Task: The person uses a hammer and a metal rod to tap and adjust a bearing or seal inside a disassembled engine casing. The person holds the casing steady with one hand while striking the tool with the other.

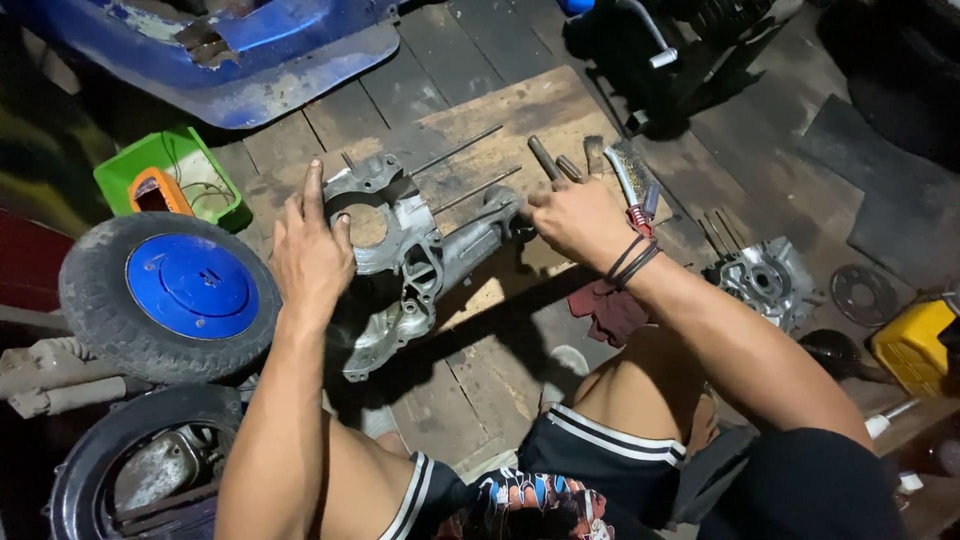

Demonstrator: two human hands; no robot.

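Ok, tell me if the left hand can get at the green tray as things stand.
Probably yes. The left hand rests on the engine casing, and the green tray sits just beyond it to the left on the floor, with nothing visible between them. The tyre lies nearer, not in the way.

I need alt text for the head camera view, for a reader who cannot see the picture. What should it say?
Seen from above, a seated person's left hand rests flat on a grey metal engine casing lying on a wooden board, while the right hand grips the casing's far end. A blue-hubbed wheel and a green tray lie to the left.
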